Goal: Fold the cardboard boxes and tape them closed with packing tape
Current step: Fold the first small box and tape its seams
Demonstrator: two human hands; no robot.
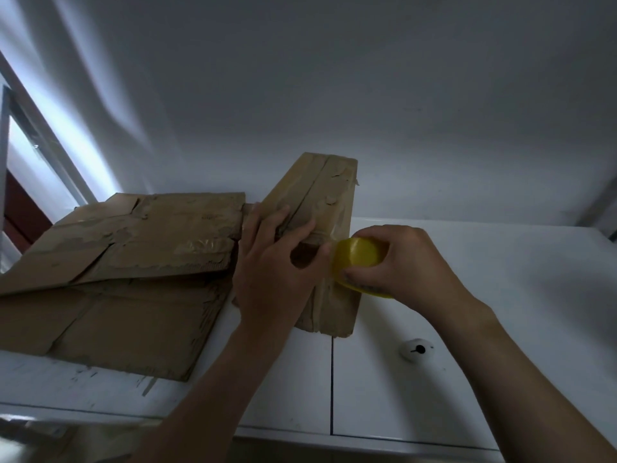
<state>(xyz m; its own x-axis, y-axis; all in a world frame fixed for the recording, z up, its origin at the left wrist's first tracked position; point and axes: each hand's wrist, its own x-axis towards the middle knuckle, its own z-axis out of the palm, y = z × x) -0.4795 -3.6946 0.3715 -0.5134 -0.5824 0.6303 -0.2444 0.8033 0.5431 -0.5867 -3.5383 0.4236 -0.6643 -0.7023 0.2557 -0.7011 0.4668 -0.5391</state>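
Yellow tape roll (358,256) gripped by the right hand (409,264), left hand (272,264) flat-fingered atop the cardboard box (334,192).

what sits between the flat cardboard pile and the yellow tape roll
In the head view, the folded box lies between them, with the left hand resting on it; the right hand grips the tape roll.

A folded box (320,202) lies on the cabinet top (484,262), with the wall (367,95) behind it. Flattened cardboard (117,262) is stacked just to its left. The left hand (277,262) rests on the box. To its right, the right hand (404,262) holds a tape roll (357,253) touching the box's right edge.
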